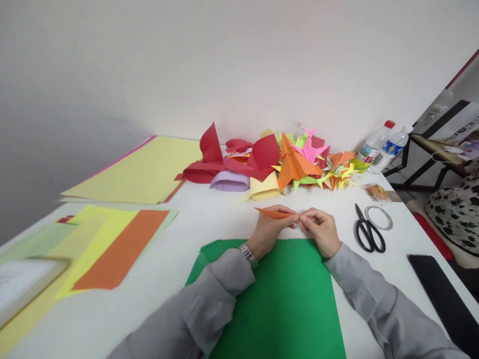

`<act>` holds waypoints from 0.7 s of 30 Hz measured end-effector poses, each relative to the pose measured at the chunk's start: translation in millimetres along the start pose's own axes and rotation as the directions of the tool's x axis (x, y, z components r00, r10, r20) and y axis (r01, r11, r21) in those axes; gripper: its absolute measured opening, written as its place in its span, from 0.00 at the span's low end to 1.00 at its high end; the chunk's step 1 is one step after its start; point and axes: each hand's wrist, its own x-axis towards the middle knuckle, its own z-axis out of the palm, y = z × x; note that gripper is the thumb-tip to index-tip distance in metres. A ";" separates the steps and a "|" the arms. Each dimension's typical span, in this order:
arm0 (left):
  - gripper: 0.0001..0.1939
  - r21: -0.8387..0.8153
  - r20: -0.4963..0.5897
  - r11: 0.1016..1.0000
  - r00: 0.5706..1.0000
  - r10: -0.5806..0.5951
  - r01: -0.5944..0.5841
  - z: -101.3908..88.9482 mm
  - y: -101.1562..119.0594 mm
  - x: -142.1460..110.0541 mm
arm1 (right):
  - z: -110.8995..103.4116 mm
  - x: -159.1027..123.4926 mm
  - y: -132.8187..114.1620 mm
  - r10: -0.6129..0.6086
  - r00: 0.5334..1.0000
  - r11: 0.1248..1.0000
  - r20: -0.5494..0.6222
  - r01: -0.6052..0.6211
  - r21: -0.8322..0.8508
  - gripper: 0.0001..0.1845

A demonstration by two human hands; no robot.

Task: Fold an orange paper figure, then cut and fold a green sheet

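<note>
A small folded piece of orange paper is held up between both hands, just beyond the far edge of a green sheet. My left hand is closed on its middle, and a pointed end sticks out to the left. The thumb and fingers of my right hand pinch the paper's other end, which is mostly hidden by the fingertips. Past the hands lies a heap of folded paper shapes, with an orange paper plane at its front and red curled paper pieces beside it.
Black-handled scissors and a tape roll lie at right, near a black flat object. Two bottles stand by the wall. At left are an orange sheet and yellow sheets. Someone in patterned clothing sits at far right.
</note>
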 end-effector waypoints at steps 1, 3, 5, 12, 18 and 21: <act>0.09 -0.001 -0.005 1.000 1.000 -0.001 0.001 0.2 0.2 -0.1 | 0.2 -0.1 -0.3 -0.006 1.000 1.000 0.002 0.006 -0.011 0.13; 0.09 -0.006 -0.015 1.000 1.000 -0.005 0.004 0.5 0.4 -0.4 | 0.1 -0.4 -1.2 -0.011 1.000 0.999 0.010 0.012 -0.033 0.13; 0.09 -0.016 -0.011 1.000 1.000 -0.008 0.008 0.5 0.4 -0.6 | -0.8 -0.7 -2.1 -0.018 1.000 0.999 0.023 0.019 -0.046 0.14; 0.08 -0.031 0.011 1.000 1.000 0.002 -0.002 -1.1 -1.0 0.0 | -4.1 -2.2 -1.4 -0.057 0.997 0.995 0.049 0.061 -0.081 0.17; 0.11 -0.049 0.025 0.998 0.999 -0.029 0.030 -0.2 -0.6 -0.2 | -0.4 -1.9 -1.3 -0.064 0.998 0.991 0.017 0.065 -0.118 0.15; 0.13 -0.125 0.047 0.989 0.996 -0.071 0.076 -0.5 -1.6 0.7 | -1.1 -1.1 -1.6 -0.069 0.998 0.991 -0.007 0.068 -0.119 0.16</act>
